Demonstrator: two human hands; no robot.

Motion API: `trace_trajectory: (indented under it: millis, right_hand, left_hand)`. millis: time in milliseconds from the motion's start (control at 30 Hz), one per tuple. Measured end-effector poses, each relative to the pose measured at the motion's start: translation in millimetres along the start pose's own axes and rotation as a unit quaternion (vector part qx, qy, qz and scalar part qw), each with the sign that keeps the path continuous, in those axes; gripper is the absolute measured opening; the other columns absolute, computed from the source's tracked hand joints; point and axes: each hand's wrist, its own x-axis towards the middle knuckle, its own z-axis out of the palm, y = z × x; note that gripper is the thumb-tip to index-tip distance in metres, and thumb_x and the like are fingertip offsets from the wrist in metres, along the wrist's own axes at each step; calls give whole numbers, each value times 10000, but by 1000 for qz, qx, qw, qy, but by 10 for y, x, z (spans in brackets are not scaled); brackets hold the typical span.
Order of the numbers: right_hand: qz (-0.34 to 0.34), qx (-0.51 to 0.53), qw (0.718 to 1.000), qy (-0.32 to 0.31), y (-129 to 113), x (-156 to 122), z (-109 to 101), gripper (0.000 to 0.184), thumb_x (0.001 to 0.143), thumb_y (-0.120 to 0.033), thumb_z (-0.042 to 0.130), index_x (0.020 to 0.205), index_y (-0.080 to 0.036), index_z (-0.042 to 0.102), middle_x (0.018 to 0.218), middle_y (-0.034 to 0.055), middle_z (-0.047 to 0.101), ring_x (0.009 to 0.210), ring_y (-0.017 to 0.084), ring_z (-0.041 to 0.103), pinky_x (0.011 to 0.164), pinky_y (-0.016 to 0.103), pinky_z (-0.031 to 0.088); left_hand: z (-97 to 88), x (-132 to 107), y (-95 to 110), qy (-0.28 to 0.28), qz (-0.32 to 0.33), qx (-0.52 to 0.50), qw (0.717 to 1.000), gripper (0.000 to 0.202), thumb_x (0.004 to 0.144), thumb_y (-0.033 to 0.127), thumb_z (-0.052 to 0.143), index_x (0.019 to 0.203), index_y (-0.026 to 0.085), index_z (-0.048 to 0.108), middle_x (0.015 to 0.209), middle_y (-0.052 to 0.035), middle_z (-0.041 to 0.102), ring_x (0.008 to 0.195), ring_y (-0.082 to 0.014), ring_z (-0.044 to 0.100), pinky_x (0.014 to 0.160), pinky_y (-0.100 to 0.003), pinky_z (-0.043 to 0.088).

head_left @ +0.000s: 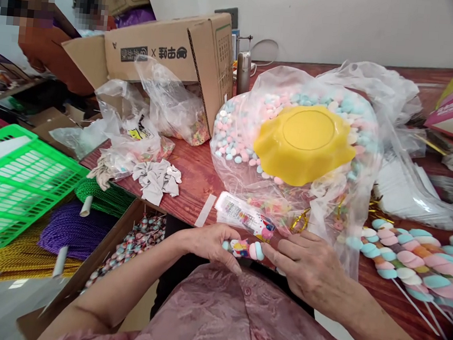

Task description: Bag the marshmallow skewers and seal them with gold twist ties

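Observation:
A short row of pink, blue and white marshmallows, a marshmallow skewer (257, 250) with a colourful printed label round its middle, lies crosswise before my body. My left hand (212, 245) grips its left end, the thumb below and the fingers above. At its right end my right hand (301, 264) pinches with the index finger against the last marshmallow; its thumb is hidden. Just beyond my hands, a clear pack of printed labels (242, 213) rests on the table. A gold twist tie (300, 220) lies near my right fingers.
An upturned yellow bowl (304, 145) sits on a big plastic bag of marshmallows (237, 134). Finished marshmallow skewers (417, 255) are piled at right. A cardboard box (161, 53) and crumpled grey cloths (156, 180) stand left; a green basket (22, 194) is beyond the table edge. Two people are behind.

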Motion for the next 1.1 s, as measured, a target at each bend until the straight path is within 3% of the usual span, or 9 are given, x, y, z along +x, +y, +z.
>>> trace_trajectory:
  millis: [100,367,500,600,700,867,1100]
  right_hand:
    - [-23,-15,1000,9,7,-27,-40,290,949,-93,420,1133,-146,638,758,18,619,683,157,536,723,332,401]
    - [-107,-69,990,55,4,-1,-80,237,968,-99,462,1107,-123,652,821,34,656,745,156,569,724,344,424]
    - [-136,-78,985,66,35,26,-117,278,992,-125,418,1118,-143,665,910,53,685,767,153,570,706,343,415]
    - [-147,-73,984,64,70,20,-130,283,991,-128,417,1122,-137,668,924,59,696,788,158,579,717,352,414]
    - [-146,-65,985,59,100,-27,-131,285,975,-111,426,1127,-115,667,927,64,702,799,168,594,722,366,422]
    - [-119,-53,989,64,68,-113,-125,266,954,-108,460,1125,-133,662,941,60,709,827,166,611,703,352,442]
    - [-116,-40,991,50,-77,51,-127,257,958,-99,408,1001,-102,662,829,68,671,725,178,576,686,374,397]
  left_hand:
    - [-37,-20,-18,-32,-36,-22,999,523,569,523,885,806,175,574,617,80,506,504,-66,418,458,-196,340]
    - [0,67,-29,-164,-43,-19,985,518,528,531,909,709,180,574,579,69,533,478,-77,469,447,-206,417]
    - [28,105,-3,-244,-41,-4,969,483,556,565,887,692,180,631,548,43,554,446,-92,467,405,-218,398]
    - [27,125,21,-274,-42,-6,961,475,545,564,892,667,182,638,535,32,558,450,-101,473,390,-220,391]
    - [14,135,10,-264,-34,-25,964,479,520,536,912,657,176,627,538,32,566,444,-98,473,374,-215,377]
    - [26,137,-32,-150,-34,-91,984,551,466,531,930,687,182,566,551,70,557,408,-75,453,372,-206,364]
    - [177,166,143,-92,4,-4,996,523,509,481,915,670,178,519,568,88,466,524,-73,406,470,-211,328]
